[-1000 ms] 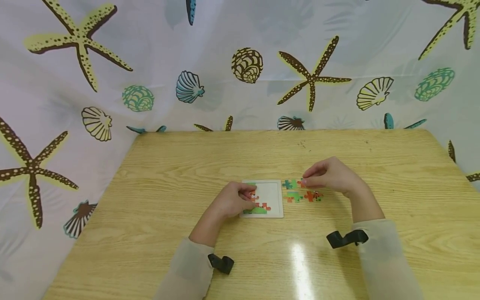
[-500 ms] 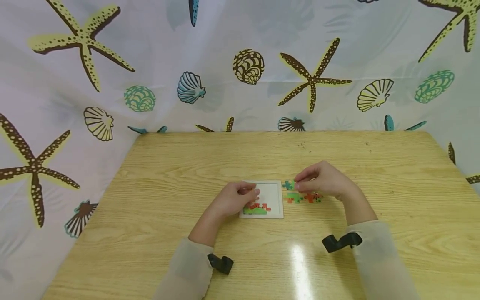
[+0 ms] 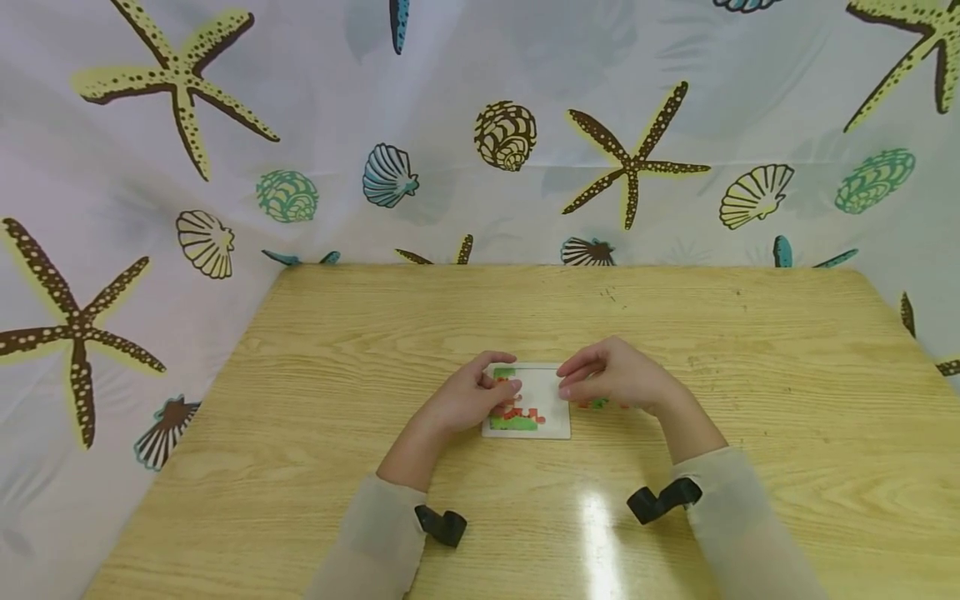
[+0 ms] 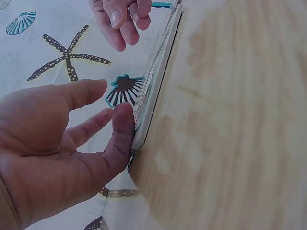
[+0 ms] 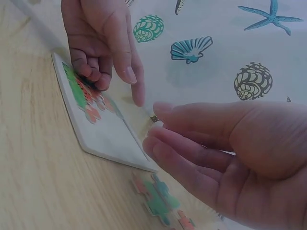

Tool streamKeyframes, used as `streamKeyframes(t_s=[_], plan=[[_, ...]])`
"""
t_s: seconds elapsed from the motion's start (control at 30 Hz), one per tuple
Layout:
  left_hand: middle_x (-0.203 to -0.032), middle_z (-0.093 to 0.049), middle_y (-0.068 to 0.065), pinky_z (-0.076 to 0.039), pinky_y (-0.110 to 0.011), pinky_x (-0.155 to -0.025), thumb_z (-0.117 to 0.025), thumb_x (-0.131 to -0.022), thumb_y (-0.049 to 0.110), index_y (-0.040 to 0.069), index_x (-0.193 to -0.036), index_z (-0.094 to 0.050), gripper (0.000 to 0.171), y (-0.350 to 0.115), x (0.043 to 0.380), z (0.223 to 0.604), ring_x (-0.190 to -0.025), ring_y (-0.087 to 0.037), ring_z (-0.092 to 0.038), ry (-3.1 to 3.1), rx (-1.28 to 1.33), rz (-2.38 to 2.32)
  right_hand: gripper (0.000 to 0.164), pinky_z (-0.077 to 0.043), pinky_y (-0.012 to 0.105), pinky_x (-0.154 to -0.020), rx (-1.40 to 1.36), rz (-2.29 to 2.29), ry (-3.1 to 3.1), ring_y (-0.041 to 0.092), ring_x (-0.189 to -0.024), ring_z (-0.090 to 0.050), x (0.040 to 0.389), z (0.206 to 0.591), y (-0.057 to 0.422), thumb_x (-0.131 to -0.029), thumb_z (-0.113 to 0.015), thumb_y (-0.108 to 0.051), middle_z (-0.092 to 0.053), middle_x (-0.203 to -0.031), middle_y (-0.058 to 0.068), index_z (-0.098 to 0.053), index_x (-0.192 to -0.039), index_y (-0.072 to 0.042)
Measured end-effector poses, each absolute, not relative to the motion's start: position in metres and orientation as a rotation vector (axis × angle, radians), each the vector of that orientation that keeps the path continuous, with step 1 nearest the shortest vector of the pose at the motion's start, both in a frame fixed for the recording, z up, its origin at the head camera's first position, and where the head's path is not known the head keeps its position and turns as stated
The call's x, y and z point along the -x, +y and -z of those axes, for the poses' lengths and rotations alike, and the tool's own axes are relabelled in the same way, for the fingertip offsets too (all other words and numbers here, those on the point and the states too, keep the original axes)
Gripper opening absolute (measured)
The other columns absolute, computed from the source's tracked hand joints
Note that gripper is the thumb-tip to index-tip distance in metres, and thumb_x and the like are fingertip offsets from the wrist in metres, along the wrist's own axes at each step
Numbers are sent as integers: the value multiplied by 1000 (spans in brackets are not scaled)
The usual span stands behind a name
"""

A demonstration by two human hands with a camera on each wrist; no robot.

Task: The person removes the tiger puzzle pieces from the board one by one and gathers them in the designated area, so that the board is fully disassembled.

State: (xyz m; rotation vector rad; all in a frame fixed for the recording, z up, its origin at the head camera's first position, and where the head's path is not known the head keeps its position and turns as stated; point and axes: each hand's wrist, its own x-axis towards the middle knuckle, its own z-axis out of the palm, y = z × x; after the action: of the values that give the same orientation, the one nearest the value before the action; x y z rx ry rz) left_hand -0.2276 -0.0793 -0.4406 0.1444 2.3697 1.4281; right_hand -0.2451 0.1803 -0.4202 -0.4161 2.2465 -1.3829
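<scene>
A white puzzle tray (image 3: 546, 402) lies on the table, with joined puzzle pieces (image 3: 516, 423) in red and green along its left and near sides. Over its left side is my left hand (image 3: 463, 398), curled fingertips resting on the pieces, thumb held apart. My right hand (image 3: 618, 377) hovers at the tray's right edge, thumb and fingers brought near each other. No piece shows between its fingertips in the right wrist view. Beneath that hand, loose puzzle pieces (image 5: 159, 197) in green, teal and red lie beside the tray, largely hidden from the head view.
The wood-grain table (image 3: 360, 333) reaches back to a white curtain (image 3: 442, 100) printed with starfish and shells. A black strap (image 3: 441, 527) is on the left sleeve, and another black strap (image 3: 663, 500) is on the right.
My right hand has moved left and slightly nearer, from the far loose pieces to the tray's right edge. My left hand stays over the tray, its fingers shifting slightly.
</scene>
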Motion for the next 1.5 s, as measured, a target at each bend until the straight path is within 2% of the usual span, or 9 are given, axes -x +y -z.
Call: streamKeyframes(t_s=[0.07,0.13,0.43,0.6,0.87,1.1,1.5], plan=[[-96,-61,-10,-50,-30,-76,-68,-103,29,16,-147,-55,48,-80,228,440,-81,-20,-64,2358,-150,-1434,35,-55,33,-68,428,1393,2238,20,-87,-73,245,422,178,-93,-80,-14,-78,-105,11,-72,-121,5],[-96,-60,-10,-50,-30,-75,-69,-102,28,16,-147,-54,49,-80,228,440,-81,-20,-64,2349,-157,-1437,35,-58,37,-78,440,1399,2229,19,-91,-73,245,424,175,-92,-80,-13,-78,-106,12,-72,-120,6],[-97,-60,-11,-51,-33,-80,-69,-102,28,16,-151,-51,54,-82,228,440,-84,-20,-65,2342,-170,-1423,33,-58,33,-88,431,1414,2201,19,-100,-74,241,427,163,-92,-80,-11,-78,-108,11,-72,-120,5],[-99,-61,-12,-54,-35,-84,-67,-103,24,16,-149,-53,48,-81,228,439,-85,-20,-67,2345,-164,-1426,31,-57,35,-91,485,1398,2202,22,-103,-74,240,429,158,-92,-78,-7,-78,-109,14,-72,-119,7],[-96,-60,-11,-54,-32,-81,-67,-103,18,15,-146,-56,44,-81,227,438,-84,-20,-66,2336,-154,-1438,30,-57,34,-90,530,1369,2191,24,-105,-75,238,432,152,-93,-76,-6,-78,-109,15,-71,-120,7],[-102,-61,-10,-49,-28,-78,-69,-100,12,6,-137,-62,38,-83,228,439,-89,-20,-59,2324,-174,-1438,30,-56,35,-91,526,1357,2176,24,-104,-75,237,431,150,-94,-77,-7,-78,-107,14,-71,-120,6],[-114,-64,-12,-51,-30,-85,-69,-100,8,4,-141,-58,43,-84,227,438,-97,-21,-62,2325,-182,-1458,31,-57,37,-92,511,1356,2152,24,-103,-73,235,426,148,-93,-77,-5,-77,-109,15,-70,-120,8]])
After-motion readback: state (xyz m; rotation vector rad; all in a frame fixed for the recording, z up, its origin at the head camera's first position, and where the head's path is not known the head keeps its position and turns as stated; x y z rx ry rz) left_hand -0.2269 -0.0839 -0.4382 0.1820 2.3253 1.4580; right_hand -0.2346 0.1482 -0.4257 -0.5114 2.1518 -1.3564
